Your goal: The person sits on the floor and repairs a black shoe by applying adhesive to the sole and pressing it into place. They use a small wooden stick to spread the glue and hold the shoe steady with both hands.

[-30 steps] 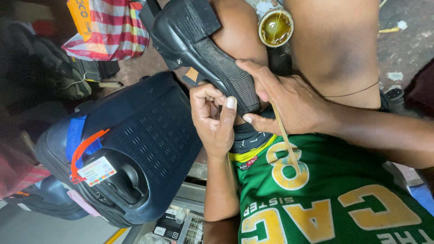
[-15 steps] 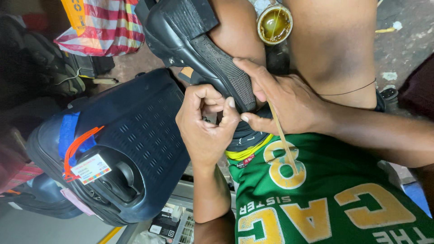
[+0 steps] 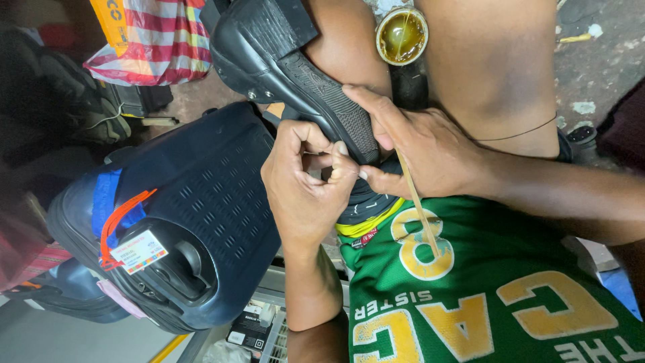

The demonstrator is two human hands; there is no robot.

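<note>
Both hands are working a black shoe at frame centre — the left hand is pinching its sole edge. The right hand is gripping a thin stick; pressing evenly along the seam seems best.

Black leather shoe with ribbed rubber sole: turned sole-up, heel toward the upper left, toe end hidden between the two hands. Lying slanted across a bare knee. Pinched at the sole edge by the left hand, pressed from the other side by the right hand.

Thin pale wooden stick: straight, held under the right hand, slanting down over the green jersey.
</note>
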